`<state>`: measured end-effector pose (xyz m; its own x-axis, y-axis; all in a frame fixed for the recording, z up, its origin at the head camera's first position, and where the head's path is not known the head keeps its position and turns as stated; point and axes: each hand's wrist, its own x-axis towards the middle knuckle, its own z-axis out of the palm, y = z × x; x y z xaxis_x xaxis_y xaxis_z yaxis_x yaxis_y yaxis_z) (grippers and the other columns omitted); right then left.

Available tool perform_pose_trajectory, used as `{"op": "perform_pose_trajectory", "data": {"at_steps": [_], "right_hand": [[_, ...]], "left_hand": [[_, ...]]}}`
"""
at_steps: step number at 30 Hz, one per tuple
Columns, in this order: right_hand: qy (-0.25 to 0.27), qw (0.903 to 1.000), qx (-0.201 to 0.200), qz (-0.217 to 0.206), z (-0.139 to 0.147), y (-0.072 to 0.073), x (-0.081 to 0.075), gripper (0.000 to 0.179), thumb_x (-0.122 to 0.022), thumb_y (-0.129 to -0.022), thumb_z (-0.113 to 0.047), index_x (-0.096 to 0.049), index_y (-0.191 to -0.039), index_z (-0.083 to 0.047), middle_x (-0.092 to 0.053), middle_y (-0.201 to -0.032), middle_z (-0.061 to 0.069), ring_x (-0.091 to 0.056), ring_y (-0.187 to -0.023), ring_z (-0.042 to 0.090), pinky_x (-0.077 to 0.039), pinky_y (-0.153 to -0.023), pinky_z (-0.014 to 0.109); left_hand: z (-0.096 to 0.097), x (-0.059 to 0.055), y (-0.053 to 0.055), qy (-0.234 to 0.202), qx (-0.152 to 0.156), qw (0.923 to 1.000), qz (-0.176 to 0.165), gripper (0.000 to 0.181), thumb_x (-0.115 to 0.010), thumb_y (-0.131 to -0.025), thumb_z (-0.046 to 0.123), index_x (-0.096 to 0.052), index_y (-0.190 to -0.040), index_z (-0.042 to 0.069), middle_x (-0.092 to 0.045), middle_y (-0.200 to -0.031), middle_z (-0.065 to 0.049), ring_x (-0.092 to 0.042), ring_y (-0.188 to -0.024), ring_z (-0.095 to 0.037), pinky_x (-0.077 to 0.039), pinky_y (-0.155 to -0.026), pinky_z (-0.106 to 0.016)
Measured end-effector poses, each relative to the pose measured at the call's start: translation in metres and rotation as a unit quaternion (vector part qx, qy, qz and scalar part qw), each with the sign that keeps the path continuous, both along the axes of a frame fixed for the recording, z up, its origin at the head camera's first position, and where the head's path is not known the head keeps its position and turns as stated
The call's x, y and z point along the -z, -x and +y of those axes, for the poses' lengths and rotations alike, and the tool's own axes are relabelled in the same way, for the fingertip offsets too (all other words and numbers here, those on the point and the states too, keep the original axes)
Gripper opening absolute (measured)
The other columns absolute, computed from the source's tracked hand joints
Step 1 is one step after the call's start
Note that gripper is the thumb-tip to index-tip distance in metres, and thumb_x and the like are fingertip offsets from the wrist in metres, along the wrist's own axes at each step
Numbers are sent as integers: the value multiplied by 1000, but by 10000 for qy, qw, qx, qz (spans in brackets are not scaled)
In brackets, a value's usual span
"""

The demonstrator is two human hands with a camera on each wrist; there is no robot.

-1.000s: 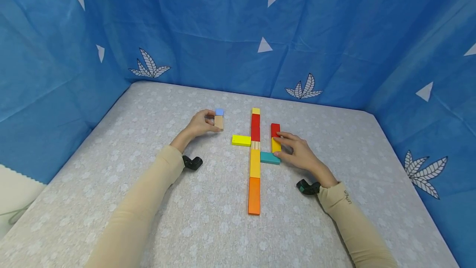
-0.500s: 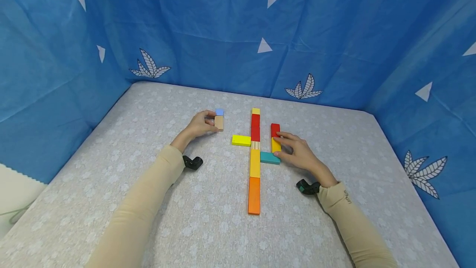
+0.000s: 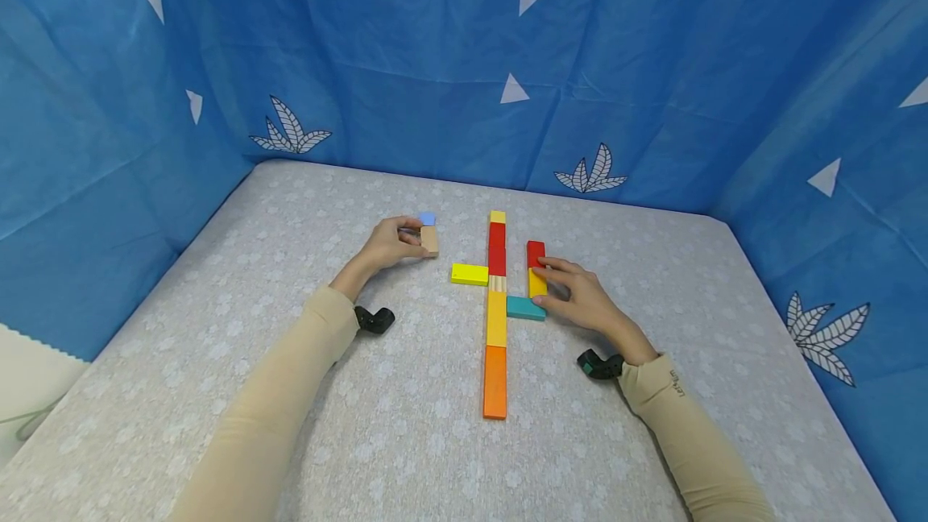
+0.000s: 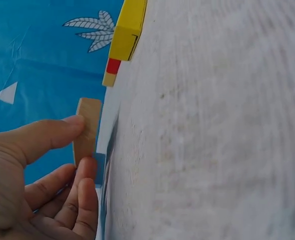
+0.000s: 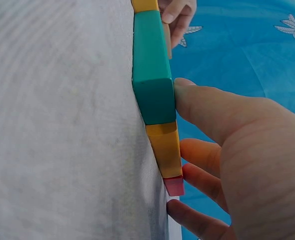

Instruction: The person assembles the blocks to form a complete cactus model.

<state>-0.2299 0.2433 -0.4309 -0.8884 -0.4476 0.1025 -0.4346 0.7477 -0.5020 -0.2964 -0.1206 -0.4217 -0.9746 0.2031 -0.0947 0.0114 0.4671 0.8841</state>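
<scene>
My left hand (image 3: 391, 243) pinches a plain wooden block (image 4: 91, 125) between thumb and fingertips, just on the near side of a small blue block (image 3: 427, 218). Over on the right, my right hand (image 3: 576, 292) rests against a row of blocks with relaxed, spread fingers. Its thumb touches the upper edge of the teal block (image 5: 155, 65), and its fingertips lie along the yellow-orange block (image 5: 166, 150) and the red block (image 3: 536, 252) beyond. The teal block lies crosswise, its left end meeting a long line of blocks.
Down the middle runs that line: a small yellow block (image 3: 497, 217), red blocks (image 3: 496, 248), a striped wooden piece (image 3: 496, 283), a yellow-orange block (image 3: 496, 319) and an orange block (image 3: 495, 383). A bright yellow block (image 3: 470, 274) branches left. Blue curtains (image 3: 435, 63) enclose the table (image 3: 406, 425).
The wooden block in my left hand has shifted slightly right and toward me, away from the blue block. My right hand keeps its place.
</scene>
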Motion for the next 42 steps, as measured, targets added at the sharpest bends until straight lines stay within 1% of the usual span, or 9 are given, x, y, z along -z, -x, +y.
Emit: {"op": "perform_pose_trajectory", "data": {"at_steps": [7, 13, 16, 21, 25, 34, 42], "right_hand": [[3, 10000, 12, -6, 0, 0, 0, 59, -72, -88, -37, -57, -138, -10, -45, -150, 14, -40, -138, 37, -34, -109, 62], [-46, 10000, -29, 38, 0, 1, 0, 58, -72, -88, -37, -57, -138, -10, -46, -149, 14, -40, -138, 37, -34, -109, 61], [-72, 10000, -34, 44, 0, 1, 0, 58, -72, -88, -37, -57, -138, -10, -46, -149, 14, -40, -138, 37, -34, -109, 61], [-95, 9999, 10, 31, -1, 1, 1, 59, -71, -88, -38, -57, -138, -11, -46, -149, 14, -40, -138, 37, -33, -109, 62], [-85, 10000, 12, 45, 0, 1, 1, 58, -72, -88, -37, -57, -138, -11, -46, -149, 14, -40, -138, 37, -35, -109, 61], [-54, 10000, 5, 53, 0, 0, 1, 58, -72, -88, -37, -57, -138, -10, -46, -149, 14, -40, -138, 37, -34, -109, 62], [-91, 10000, 34, 20, 0, -1, 1, 59, -71, -88, -39, -57, -138, -11, -45, -150, 13, -39, -139, 37, -29, -110, 64]], "left_hand": [[18, -5, 0, -176, 202, 9996, -3, 59, -75, -84, 7, -51, -138, 0, -57, -134, -18, -61, -100, -25, -49, -81, -28], [33, -3, 2, -208, 326, 9992, -130, 58, -75, -84, 6, -52, -137, 2, -58, -133, -16, -60, -97, -22, -46, -80, -27], [37, -2, 2, -205, 321, 9991, -180, 58, -76, -83, 7, -53, -136, 3, -60, -128, -15, -60, -96, -21, -46, -80, -28], [40, 2, 2, -181, 391, 9989, -180, 57, -76, -83, 7, -54, -135, 3, -64, -112, -15, -60, -93, -20, -48, -86, -30], [40, 5, 2, -221, 457, 9985, -196, 56, -76, -83, 7, -54, -135, 3, -64, -103, -14, -59, -91, -20, -49, -85, -30], [40, 7, 2, -223, 572, 9979, -198, 55, -76, -84, 7, -55, -134, 2, -64, -105, -14, -59, -89, -18, -49, -79, -25], [40, 5, 1, -192, 592, 9979, -166, 55, -76, -84, 7, -55, -135, 2, -63, -102, -12, -58, -89, -18, -48, -79, -25]]}}
